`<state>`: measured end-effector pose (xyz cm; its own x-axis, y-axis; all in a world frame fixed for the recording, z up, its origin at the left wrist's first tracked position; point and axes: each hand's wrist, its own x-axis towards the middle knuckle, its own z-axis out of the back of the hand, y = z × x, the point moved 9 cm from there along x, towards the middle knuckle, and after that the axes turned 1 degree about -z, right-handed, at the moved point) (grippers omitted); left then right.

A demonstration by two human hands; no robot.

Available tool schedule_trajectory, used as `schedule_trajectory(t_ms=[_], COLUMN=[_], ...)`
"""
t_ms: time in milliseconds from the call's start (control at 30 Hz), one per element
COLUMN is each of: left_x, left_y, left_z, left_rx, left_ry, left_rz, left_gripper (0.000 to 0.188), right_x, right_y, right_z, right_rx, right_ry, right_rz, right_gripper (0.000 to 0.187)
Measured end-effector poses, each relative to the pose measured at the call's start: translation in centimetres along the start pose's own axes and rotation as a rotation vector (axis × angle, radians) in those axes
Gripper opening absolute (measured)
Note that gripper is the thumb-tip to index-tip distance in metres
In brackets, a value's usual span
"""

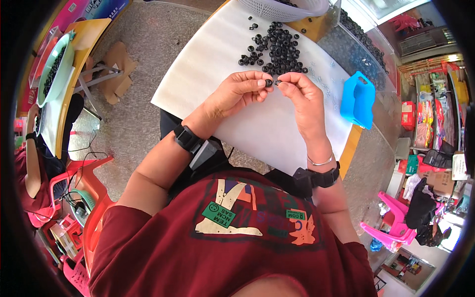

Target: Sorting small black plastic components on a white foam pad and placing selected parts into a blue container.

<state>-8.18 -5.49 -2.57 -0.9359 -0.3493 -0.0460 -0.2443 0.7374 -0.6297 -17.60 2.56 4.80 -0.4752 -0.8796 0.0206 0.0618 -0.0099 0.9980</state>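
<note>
My left hand (236, 93) pinches a small black ring-shaped part (268, 83) between thumb and forefinger, its round hole showing. Close beside it, the thumb and forefinger of my right hand (306, 101) are pressed together on a tiny piece (278, 82), too small to name. The two fingertips almost meet over the white table covering (208, 64). Just beyond them lies a loose pile of black ring-shaped parts (282, 47), with several strays around its edges. Small clear bits (321, 74) are scattered to the right of the pile.
A white perforated basket (284, 11) stands at the far edge, beside a clear bin (358, 37) of dark parts. A blue tray (358, 100) is at the table's right edge. At far left, another person (32, 173) sits by a table with a pale green basin (56, 69).
</note>
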Motion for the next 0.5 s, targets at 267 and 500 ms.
schedule_trajectory(t_ms=[267,500], left_x=[-0.1,0.1], left_y=[0.2,0.5], left_z=[-0.1,0.0], left_rx=[0.05,0.125], left_ry=[-0.021,-0.031], left_rz=[0.008,-0.001], left_gripper=[0.022,0.023], right_x=[-0.8,-2.0], right_y=[1.0,2.5], right_z=[-0.7,-1.2], right_rx=[-0.336,-0.622], right_ry=[-0.056,-0.134], right_rz=[0.134,0.447], right_gripper=[0.012,0.013])
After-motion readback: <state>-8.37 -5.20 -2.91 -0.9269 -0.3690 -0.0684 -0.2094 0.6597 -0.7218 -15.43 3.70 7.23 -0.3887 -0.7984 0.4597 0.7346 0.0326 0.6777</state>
